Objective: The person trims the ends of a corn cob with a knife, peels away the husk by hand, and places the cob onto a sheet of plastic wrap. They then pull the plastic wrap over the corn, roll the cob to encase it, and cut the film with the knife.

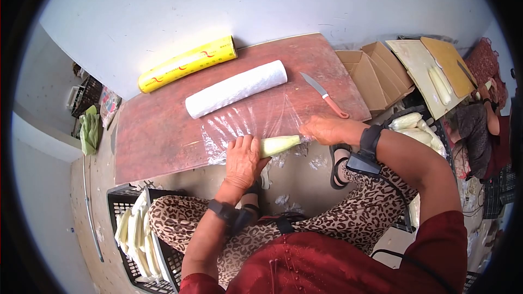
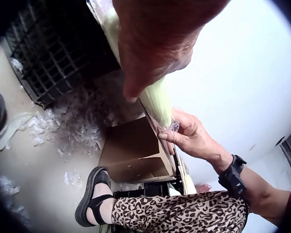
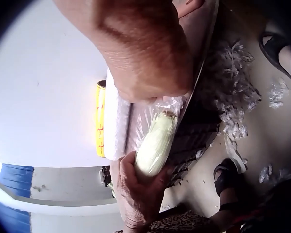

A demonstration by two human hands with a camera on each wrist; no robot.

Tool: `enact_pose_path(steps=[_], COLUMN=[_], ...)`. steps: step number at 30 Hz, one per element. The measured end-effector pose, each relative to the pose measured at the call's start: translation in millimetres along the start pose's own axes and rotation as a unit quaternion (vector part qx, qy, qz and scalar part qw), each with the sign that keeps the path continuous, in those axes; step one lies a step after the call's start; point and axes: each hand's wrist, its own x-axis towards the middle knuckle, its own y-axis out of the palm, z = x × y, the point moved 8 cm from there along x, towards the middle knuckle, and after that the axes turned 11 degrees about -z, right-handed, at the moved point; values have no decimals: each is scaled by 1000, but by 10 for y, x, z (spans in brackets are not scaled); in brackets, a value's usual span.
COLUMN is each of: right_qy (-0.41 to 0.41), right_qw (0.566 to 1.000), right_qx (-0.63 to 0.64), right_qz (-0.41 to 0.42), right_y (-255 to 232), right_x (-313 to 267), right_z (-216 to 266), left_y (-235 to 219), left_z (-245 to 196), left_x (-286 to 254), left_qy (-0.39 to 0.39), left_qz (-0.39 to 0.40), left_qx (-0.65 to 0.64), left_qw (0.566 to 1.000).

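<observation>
At the front edge of the red table (image 1: 158, 141) lies an ear of corn (image 1: 279, 145) in its pale green husk. My left hand (image 1: 243, 158) grips it by one end, fingers over the top and thumb below. Clear plastic film (image 1: 250, 122) stretches from the white roll (image 1: 237, 88) down to the corn. At the corn's other end, my right hand (image 1: 322, 130) pinches gathered film between thumb and fingers. In the right wrist view, film covers the cut end of the corn (image 3: 156, 145).
Behind the white roll lies a yellow-wrapped roll (image 1: 188, 64). A knife (image 1: 325, 97) with an orange handle rests right of the film. Black crate (image 1: 117, 201) with wrapped corn stands at lower left. Cardboard box (image 1: 376, 73) is at right; another person (image 1: 490, 109) sits beyond it.
</observation>
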Motion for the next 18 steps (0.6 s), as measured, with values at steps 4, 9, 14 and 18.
enact_pose_path(steps=[4,9,14,18], right_qy=[9,-1,106,91], right_qw=[1000,999,992,991], right_qx=[14,23,14,-48], right_qz=[14,31,70,91], right_y=[-46,77,60,143], right_x=[-49,-14,-39,-30], right_z=[76,7,-38,-131], left_y=[10,-27,-32,-6], left_z=[8,3,-3,4], left_x=[4,5,-10,0], left_qy=[-1,4,14,9], left_qz=[6,0,-12,19], left_qx=[1,-10,-9,-7], left_qw=[1000,1000,1000,1000])
